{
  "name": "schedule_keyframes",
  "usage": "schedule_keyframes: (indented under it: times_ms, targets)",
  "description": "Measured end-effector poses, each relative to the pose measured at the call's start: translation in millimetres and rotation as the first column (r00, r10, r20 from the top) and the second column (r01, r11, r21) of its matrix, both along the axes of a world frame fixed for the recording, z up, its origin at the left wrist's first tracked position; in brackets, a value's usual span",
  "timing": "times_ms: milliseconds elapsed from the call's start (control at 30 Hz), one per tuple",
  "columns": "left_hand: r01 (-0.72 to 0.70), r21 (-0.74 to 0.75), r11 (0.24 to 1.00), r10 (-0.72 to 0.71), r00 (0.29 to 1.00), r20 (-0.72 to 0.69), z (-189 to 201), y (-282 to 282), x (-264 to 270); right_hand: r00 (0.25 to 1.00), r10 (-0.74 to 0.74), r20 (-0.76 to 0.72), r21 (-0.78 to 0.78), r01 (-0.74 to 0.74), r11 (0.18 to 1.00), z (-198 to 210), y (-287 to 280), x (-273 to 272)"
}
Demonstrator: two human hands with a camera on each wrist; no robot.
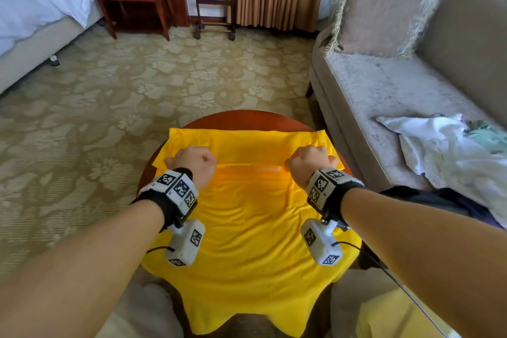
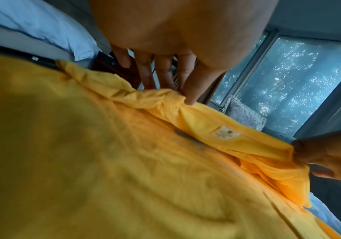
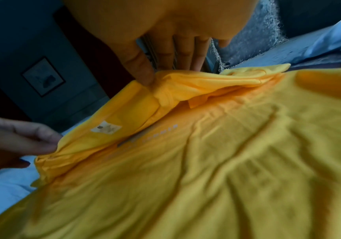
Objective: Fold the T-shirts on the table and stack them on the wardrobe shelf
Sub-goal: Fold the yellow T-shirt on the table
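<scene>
Folding yellow T-shirt (image 1: 247,214) mid-frame on worktop (image 1: 238,118): left hand (image 1: 193,163) and right hand (image 1: 308,163) pinch the doubled edge. Next, we lay it flat.

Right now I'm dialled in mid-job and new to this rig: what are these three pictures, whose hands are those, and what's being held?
No machine here: a person works bare-handed, with a camera on the head and one strapped to each wrist. The head view looks down on a round wooden table with a yellow T-shirt spread over it. The left hand and right hand each pinch the shirt's folded far edge. The wrist views show those grips close up, thumbs on the cloth. More clothes lie on the sofa.
</scene>
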State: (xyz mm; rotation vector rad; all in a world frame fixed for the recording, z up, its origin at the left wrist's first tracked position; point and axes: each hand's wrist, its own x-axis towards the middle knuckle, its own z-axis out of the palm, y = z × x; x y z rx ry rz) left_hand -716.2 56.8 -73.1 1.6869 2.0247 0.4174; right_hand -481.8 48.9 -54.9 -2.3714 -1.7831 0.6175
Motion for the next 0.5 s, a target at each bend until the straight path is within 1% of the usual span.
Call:
schedule_keyframes:
  times_ms: [67,133,167,200,267,333,400,467,500]
  targets:
    - [0.049,-0.115,0.992,-0.052,0.998,-0.024,7.4,0.0,-6.2,0.998,-0.042,-0.051,-0.067,0.038,0.997,3.4,1.0,-0.9]
    - [0.098,-0.266,0.959,-0.095,0.995,0.022,6.6,-2.1,-11.7,0.998,-0.050,-0.043,-0.182,0.041,0.982,-3.6,-1.4,-3.6]
    - [0.107,-0.312,0.944,-0.093,0.994,0.060,4.6,-4.6,-13.3,0.999,-0.041,-0.034,-0.222,0.032,0.975,-8.3,-3.5,-5.0]
    - [0.102,-0.317,0.943,-0.082,0.994,0.076,2.8,-6.6,-14.4,0.999,-0.038,-0.018,-0.229,0.033,0.973,-13.2,-3.9,-5.0]
    - [0.059,-0.234,0.970,-0.049,0.998,0.050,0.2,-8.3,-17.7,0.998,-0.067,0.005,-0.202,0.067,0.977,-15.3,-2.9,-1.8]
    - [-0.044,-0.116,0.992,0.045,0.999,0.001,-0.5,-4.8,-24.2,0.988,-0.145,-0.046,-0.148,0.137,0.980,-13.2,4.5,7.1]
    - [-0.181,-0.029,0.983,0.180,0.983,-0.029,-0.5,5.1,-35.0,0.974,-0.215,-0.070,-0.116,0.207,0.971,-7.4,11.5,15.8]
    - [-0.288,-0.004,0.958,0.287,0.954,-0.084,-1.9,17.6,-48.1,0.954,-0.301,-0.006,-0.064,0.300,0.952,-6.5,21.5,24.8]
    - [-0.332,-0.025,0.943,0.327,0.939,-0.107,-3.2,23.1,-53.8,0.934,-0.355,0.034,-0.045,0.356,0.933,-6.0,24.5,27.3]
